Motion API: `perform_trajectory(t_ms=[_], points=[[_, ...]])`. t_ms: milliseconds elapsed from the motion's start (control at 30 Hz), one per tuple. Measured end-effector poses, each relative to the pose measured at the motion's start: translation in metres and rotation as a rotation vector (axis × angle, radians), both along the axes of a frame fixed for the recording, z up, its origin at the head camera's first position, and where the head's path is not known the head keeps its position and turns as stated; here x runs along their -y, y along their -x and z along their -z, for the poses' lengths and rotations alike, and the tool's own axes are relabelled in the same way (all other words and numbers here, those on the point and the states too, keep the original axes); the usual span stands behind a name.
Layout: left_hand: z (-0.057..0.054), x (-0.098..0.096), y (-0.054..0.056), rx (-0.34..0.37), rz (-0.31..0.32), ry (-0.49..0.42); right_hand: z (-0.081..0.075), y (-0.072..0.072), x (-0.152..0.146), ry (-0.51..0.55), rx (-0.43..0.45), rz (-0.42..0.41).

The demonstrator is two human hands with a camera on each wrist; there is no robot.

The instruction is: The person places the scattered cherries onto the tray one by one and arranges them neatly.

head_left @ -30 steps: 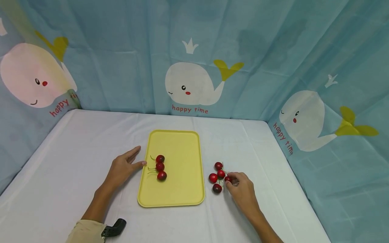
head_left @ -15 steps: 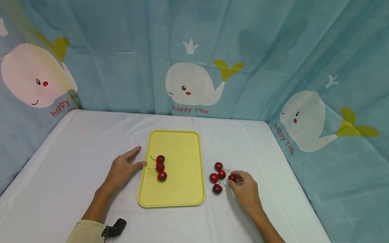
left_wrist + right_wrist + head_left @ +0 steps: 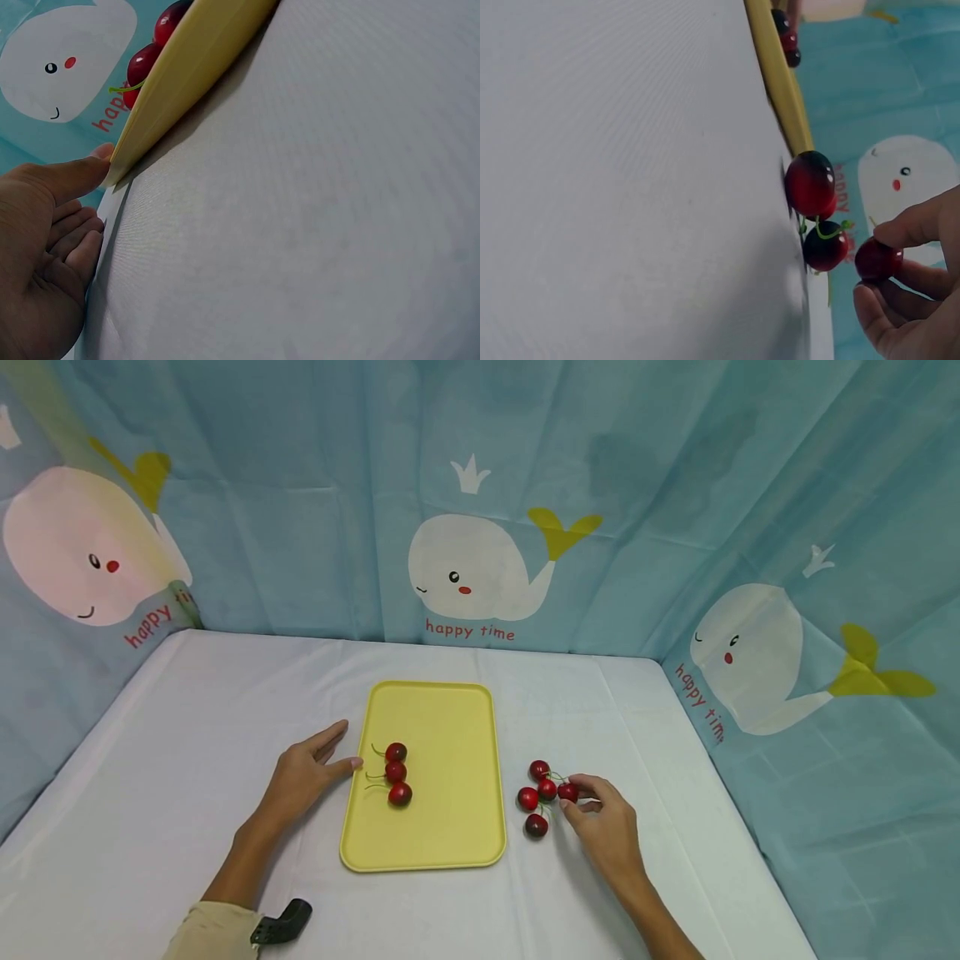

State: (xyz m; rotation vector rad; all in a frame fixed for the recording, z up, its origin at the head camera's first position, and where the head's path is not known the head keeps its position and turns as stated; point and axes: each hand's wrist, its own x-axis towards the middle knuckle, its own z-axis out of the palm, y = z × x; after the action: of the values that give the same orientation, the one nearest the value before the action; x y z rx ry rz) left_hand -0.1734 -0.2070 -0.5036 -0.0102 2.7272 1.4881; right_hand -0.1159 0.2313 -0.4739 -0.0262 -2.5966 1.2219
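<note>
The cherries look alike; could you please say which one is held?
The rightmost cherry in the head view, pinched by the right hand; the other cherries are not held.

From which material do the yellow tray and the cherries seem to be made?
Yellow tray: probably plastic, satin finish; it looks smooth, evenly coloured, with rounded corners. Cherries: glossy, with bright highlights; real fruit or plastic imitations, I cannot tell.
</note>
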Motion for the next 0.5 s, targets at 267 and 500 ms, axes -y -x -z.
perform_trajectory(t_ms=[267,500], points=[[-0.001,0.000,0.001,0.013,-0.003,-0.003,-0.001,-0.001,0.007,0.050,-0.029,-0.088],[-0.001,0.000,0.000,0.007,0.002,-0.001,-0.003,-0.003,0.013,0.124,0.004,-0.198]])
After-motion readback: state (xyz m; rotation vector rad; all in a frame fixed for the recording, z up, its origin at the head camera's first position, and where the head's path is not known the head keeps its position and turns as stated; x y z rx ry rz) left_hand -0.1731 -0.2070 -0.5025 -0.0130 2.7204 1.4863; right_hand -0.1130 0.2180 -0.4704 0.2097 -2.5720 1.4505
